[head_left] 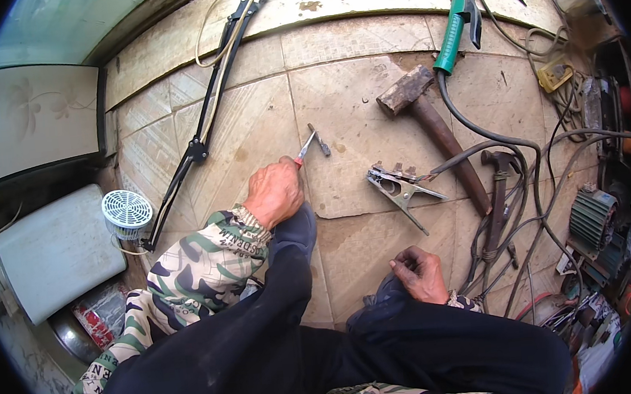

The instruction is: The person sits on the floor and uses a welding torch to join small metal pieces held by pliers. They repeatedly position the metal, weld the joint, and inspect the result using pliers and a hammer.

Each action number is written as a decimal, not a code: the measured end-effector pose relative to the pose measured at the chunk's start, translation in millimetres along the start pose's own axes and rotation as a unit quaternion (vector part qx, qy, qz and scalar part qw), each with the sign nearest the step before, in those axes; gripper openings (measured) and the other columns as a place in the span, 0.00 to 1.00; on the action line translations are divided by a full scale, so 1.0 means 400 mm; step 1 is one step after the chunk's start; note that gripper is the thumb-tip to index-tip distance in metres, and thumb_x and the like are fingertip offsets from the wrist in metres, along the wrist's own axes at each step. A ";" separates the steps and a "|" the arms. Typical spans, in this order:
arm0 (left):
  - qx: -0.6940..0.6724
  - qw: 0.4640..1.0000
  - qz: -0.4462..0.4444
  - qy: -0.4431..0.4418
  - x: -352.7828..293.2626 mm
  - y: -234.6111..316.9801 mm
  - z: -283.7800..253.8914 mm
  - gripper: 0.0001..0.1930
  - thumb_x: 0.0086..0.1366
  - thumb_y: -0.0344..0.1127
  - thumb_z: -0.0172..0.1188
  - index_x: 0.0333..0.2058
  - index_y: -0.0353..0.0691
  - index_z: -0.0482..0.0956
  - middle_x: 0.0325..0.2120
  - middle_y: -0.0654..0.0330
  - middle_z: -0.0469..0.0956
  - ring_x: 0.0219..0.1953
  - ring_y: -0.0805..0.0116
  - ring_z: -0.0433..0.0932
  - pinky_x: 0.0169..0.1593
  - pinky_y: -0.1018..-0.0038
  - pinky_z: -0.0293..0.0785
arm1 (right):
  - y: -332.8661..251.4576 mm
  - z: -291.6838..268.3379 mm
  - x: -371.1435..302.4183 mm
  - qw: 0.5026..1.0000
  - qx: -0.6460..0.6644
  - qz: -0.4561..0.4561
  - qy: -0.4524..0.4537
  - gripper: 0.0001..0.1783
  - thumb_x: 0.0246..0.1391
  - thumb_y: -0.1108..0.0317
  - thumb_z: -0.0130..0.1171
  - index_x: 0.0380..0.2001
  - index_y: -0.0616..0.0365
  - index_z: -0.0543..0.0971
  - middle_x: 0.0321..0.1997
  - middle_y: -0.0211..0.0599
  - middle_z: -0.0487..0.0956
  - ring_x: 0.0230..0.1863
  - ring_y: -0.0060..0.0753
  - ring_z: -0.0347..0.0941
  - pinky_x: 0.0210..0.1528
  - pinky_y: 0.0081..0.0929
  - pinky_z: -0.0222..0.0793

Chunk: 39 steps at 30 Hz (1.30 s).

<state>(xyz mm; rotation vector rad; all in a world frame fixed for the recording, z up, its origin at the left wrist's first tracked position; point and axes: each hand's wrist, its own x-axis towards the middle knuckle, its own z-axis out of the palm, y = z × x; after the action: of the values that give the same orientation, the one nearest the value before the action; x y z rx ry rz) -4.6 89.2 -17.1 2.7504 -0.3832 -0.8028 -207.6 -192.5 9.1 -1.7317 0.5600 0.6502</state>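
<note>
My left hand [276, 193] is closed round a red-handled tool [303, 153] with a tapering metal end; it looks like pliers, but the hand hides most of it. Its tip meets a small dark metal piece [324, 145] on the tiled floor. My right hand [421, 274] is beside my right shoe [376, 302], fingers curled and thumb drawn against them; whatever they may hold is hidden. Farther off, between the hands, lies a metal welding ground clamp [399, 191] with its cable attached.
To the right lie a sledgehammer [445, 137], a claw hammer [497, 200] and tangled black cables [531, 178]. A green welding electrode holder [452, 31] rests at the far right. A folding lamp arm [207, 116] and a white round vented lamp head [127, 208] are left. A finned motor [593, 218] stands right.
</note>
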 end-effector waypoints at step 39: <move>-0.043 0.911 -0.082 -0.401 0.139 -0.012 -0.273 0.18 0.72 0.37 0.48 0.28 0.30 0.79 0.21 0.52 0.82 0.22 0.64 0.81 0.27 0.67 0.76 | 0.001 -0.008 0.007 1.000 -0.007 -0.019 -0.004 0.10 0.57 0.69 0.67 0.30 0.67 0.80 0.20 0.34 0.78 0.22 0.21 0.73 0.25 0.24 0.69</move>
<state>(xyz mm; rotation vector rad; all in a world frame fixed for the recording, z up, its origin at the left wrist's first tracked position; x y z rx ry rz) 102.0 93.9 43.7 2.2598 -0.2407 -1.9329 -205.4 -195.9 7.6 -1.7478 0.5168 0.6346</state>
